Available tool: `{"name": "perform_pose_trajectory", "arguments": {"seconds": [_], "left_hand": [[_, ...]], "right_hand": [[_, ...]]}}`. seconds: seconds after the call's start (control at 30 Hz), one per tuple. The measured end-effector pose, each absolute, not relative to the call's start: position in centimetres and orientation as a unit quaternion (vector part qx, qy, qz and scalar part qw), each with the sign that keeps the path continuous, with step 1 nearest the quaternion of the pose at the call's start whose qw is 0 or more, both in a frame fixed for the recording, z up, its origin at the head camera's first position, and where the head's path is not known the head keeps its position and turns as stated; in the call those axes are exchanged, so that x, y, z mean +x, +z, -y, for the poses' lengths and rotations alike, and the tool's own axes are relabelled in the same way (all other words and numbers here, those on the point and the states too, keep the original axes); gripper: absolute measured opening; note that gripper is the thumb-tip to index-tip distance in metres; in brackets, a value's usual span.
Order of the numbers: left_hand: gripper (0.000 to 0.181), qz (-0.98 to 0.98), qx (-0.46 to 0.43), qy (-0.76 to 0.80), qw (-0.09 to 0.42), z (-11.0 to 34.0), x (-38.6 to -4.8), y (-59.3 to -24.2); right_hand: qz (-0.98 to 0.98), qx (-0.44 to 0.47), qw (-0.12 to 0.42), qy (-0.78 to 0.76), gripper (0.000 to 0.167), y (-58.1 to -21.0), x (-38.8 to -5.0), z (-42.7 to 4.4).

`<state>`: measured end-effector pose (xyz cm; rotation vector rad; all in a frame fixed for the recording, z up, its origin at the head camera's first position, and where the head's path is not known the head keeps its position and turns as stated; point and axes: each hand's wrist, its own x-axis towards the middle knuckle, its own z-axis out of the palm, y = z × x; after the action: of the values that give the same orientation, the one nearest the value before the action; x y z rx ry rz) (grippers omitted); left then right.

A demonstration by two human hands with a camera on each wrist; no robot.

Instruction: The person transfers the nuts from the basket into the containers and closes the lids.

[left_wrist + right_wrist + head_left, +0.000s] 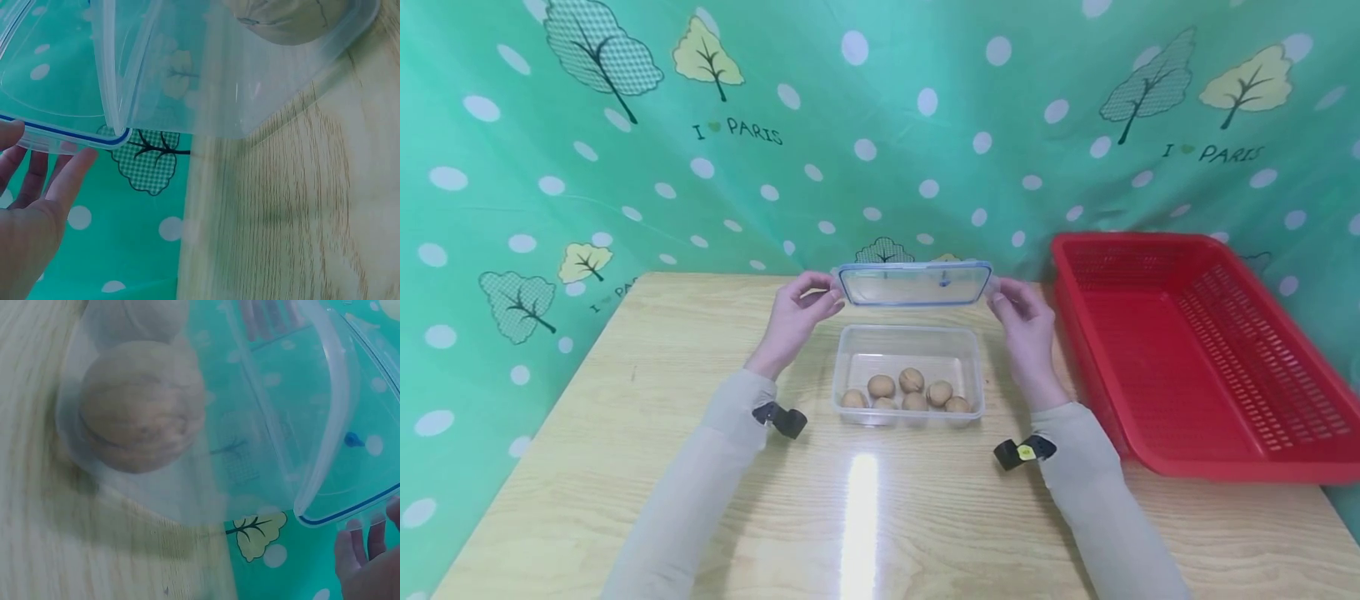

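A clear plastic lid (913, 287) with a blue seal stands tilted up behind and above the rear of a clear food container (880, 357). My left hand (795, 315) pinches the lid's left end, its thumb and fingers at the side flap in the left wrist view. At the opposite end, my right hand (1027, 327) holds the lid between thumb and fingers. Several walnuts (912, 381) lie in the container, mostly along its near side. One walnut (142, 406) shows large through the container wall in the right wrist view.
On the right of the wooden table (625, 433) stands a large red plastic basket (1093, 375) with slotted walls, close to my right forearm. A green dotted cloth (820, 100) with tree prints hangs behind the table. Each wrist wears a small black camera (788, 421).
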<state>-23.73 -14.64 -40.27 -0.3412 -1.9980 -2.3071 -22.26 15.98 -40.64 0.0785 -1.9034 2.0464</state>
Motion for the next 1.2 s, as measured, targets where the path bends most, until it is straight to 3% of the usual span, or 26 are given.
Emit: {"name": "perform_pose_trajectory", "arguments": {"seconds": [0.33,0.57,0.7,1.07,1.2], "left_hand": [[0.018,0.631,-0.116,-0.763,0.077,14.3,-23.5,-40.5],[0.009,0.66,-0.129,-0.732,0.108,14.3,-23.5,-40.7],[0.013,0.703,-0.122,-0.691,0.112,14.3,-23.3,-40.5],[0.035,0.653,-0.157,-0.74,0.024,14.9,-22.9,-40.6],[0.034,0.637,-0.135,-0.759,0.009,15.0,-22.9,-40.7]], "right_hand": [[0.648,0.014,0.215,0.731,0.019,-41.2,-22.4,-15.8],[0.604,0.028,0.207,0.769,0.02,-41.4,-22.5,-15.7],[0.578,0.036,0.199,0.791,0.022,-41.4,-22.5,-15.7],[0.56,0.086,0.183,0.804,0.022,-41.9,-22.0,-16.3],[0.537,0.102,0.17,0.82,0.022,-42.1,-21.9,-16.5]]}}
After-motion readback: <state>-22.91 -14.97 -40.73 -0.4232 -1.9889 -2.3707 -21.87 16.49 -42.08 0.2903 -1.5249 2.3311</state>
